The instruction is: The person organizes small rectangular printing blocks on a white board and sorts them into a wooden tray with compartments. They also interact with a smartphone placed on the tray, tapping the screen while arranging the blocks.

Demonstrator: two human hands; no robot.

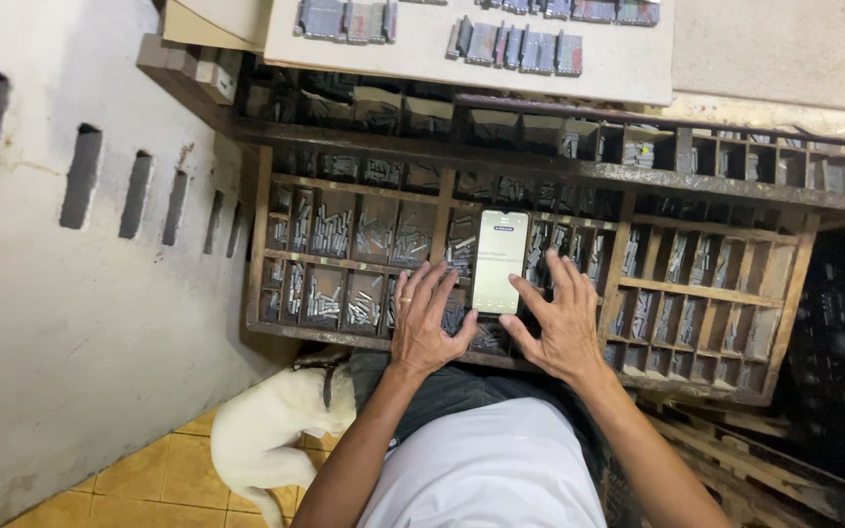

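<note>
Head view: left hand (426, 323) and right hand (559, 321), both open with fingers spread, rest on a wooden type case (706, 284) of metal sorts, flanking a lit smartphone (500, 260) lying on its compartments; white dog (276, 422) below.

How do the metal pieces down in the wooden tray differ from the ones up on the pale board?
The metal pieces in the wooden tray lie loose and jumbled in small compartments; those on the pale board stand packed in neat rows. The tray pieces look thin and sliver-like; the board pieces look blockier. The left hand and right hand rest over the tray, beside a phone; nothing touches the board. Both sets are grey metal.
</note>
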